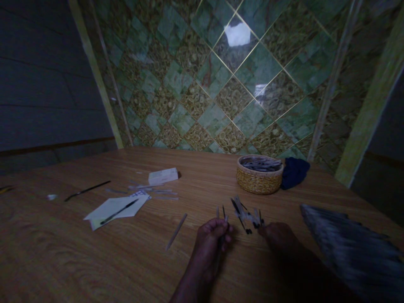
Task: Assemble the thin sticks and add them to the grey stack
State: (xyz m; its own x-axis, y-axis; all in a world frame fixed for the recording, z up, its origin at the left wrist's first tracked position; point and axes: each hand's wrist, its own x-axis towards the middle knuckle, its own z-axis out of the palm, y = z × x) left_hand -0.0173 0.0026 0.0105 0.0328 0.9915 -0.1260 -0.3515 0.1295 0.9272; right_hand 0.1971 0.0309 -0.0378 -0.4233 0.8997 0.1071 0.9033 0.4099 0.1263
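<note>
Left hand [211, 239] is bare, rounded across the back. Left forearm [193, 273] bare too, narrow at the wrist, wider lower down. Right hand [279, 236] also bare, blunt rounded outline, surface detail lost in shadow. Right forearm [307, 269] reads as one dark shape from here; can't tell if it's sleeved.
</note>
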